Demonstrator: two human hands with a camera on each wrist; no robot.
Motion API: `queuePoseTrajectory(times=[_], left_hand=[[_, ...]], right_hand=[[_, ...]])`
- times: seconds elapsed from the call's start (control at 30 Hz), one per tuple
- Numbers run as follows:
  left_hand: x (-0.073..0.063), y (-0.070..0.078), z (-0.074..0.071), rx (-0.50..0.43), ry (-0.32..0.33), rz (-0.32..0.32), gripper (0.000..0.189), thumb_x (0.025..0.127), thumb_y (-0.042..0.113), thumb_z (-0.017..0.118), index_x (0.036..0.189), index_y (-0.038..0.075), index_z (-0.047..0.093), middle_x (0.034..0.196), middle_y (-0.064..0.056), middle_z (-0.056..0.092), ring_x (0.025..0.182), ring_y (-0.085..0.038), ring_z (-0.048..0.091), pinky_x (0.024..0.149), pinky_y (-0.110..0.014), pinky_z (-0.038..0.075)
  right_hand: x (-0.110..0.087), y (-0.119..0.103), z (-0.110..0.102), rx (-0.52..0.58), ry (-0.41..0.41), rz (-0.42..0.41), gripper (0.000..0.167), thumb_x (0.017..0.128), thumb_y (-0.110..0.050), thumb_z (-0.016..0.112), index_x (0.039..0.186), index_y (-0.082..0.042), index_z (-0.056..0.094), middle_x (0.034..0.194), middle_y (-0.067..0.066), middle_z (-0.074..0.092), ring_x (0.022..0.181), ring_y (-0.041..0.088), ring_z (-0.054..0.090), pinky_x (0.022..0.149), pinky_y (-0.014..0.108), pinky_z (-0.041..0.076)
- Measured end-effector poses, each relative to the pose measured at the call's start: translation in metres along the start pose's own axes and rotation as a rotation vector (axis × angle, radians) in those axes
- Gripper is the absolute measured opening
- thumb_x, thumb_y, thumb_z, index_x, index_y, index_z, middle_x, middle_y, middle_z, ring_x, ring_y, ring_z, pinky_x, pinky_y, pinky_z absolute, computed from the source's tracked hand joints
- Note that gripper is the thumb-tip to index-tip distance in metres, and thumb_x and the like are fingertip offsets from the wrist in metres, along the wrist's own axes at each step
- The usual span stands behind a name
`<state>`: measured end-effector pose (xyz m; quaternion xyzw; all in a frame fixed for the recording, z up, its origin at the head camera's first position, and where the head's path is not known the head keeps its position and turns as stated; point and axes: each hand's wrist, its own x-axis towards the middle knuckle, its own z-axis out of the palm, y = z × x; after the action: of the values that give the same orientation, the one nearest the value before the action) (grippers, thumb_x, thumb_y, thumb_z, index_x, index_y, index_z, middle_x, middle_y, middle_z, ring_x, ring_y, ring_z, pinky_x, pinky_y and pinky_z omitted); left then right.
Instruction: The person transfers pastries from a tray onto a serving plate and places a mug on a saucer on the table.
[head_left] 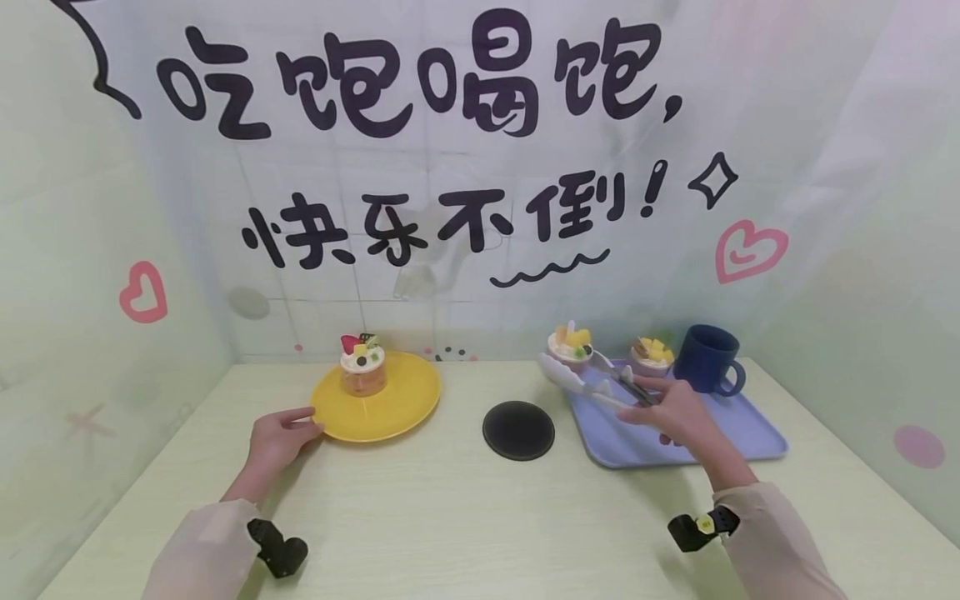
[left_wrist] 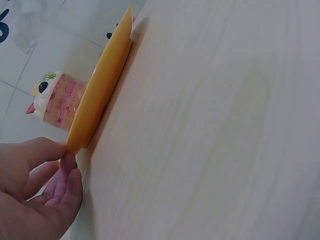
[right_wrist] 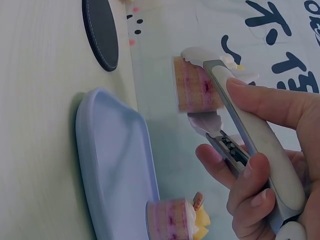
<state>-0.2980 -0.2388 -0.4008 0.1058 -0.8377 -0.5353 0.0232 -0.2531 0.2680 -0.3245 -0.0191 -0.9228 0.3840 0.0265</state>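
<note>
My left hand [head_left: 279,442] pinches the near-left rim of a yellow plate [head_left: 408,402] between thumb and fingers. On that plate stands a small dessert cup [head_left: 364,377] of pink layered cake with cream and fruit on top. In my right hand [head_left: 678,414] is a pair of tongs [right_wrist: 260,137] with white tips and a grey-white handle. Between the tips, a second dessert cup [right_wrist: 197,90] is held upright, raised above the far left corner of a lavender tray [head_left: 626,446]. A third dessert cup [head_left: 651,360] sits on the tray, beyond the right hand.
A dark blue mug [head_left: 705,360] stands on the tray's far right, its handle toward the right. Between plate and tray lies a round black coaster [head_left: 519,431]. A printed backdrop [head_left: 450,317] with lettering rises behind the table's far edge.
</note>
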Motion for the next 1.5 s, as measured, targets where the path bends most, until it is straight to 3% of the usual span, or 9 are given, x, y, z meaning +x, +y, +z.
queuePoseTrajectory(times=[1.27, 1.5], left_hand=[[0.000, 0.001, 0.000, -0.007, 0.002, -0.014, 0.051, 0.084, 0.010, 0.062, 0.126, -0.012, 0.045, 0.094, -0.019, 0.066, 0.067, -0.009, 0.059, 0.057, -0.019, 0.048], [0.001, 0.000, 0.001, -0.012, 0.006, -0.023, 0.051, 0.084, 0.010, 0.061, 0.127, -0.012, 0.045, 0.096, -0.019, 0.066, 0.068, -0.008, 0.060, 0.057, -0.018, 0.048]], right_hand=[[0.006, -0.035, 0.041, 0.084, -0.046, -0.090, 0.067, 0.071, -0.019, 0.077, 0.130, -0.003, 0.050, 0.073, 0.005, 0.065, 0.037, 0.012, 0.039, 0.037, 0.025, 0.035], [0.007, -0.044, 0.048, 0.094, -0.059, -0.096, 0.069, 0.070, -0.023, 0.078, 0.130, -0.005, 0.051, 0.076, 0.006, 0.065, 0.037, 0.013, 0.040, 0.036, 0.025, 0.033]])
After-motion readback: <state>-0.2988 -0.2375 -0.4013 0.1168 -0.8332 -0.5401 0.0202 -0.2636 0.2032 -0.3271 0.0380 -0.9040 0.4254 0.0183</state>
